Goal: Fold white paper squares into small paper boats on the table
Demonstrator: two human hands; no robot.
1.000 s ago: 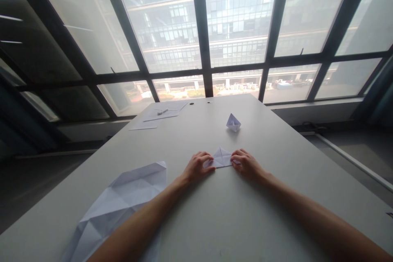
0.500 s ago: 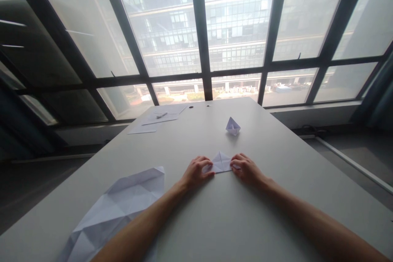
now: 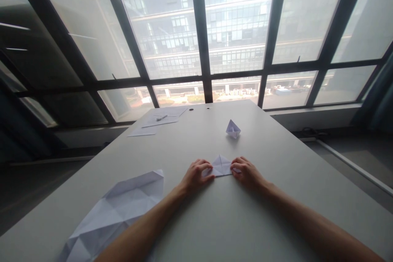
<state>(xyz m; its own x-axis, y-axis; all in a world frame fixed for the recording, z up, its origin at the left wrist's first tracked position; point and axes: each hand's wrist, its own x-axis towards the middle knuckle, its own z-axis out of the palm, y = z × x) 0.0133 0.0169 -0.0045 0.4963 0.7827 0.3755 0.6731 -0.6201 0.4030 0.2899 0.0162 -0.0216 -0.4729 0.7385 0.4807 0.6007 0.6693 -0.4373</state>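
A folded white paper triangle (image 3: 221,166) rests low on the table between my two hands, its peak pointing away from me and a crease running down its middle. My left hand (image 3: 199,173) pinches its left corner, thumb along the near edge and fingers over the top. On the opposite corner, my right hand (image 3: 245,170) grips with curled fingers. Both outer corners are partly hidden under the fingers. Just beyond the right hand stands a finished-looking paper boat (image 3: 233,129) with a pointed middle.
A large creased sheet of paper (image 3: 123,202) lies at the near left, partly under my left forearm. Flat paper sheets (image 3: 144,130) with a pen (image 3: 161,118) on them are at the far left of the white table (image 3: 285,163). Windows rise behind its far end.
The view has tilted up slightly, so everything on the table appears a little lower. Both hands keep their hold on the folded paper, with hardly any visible movement.
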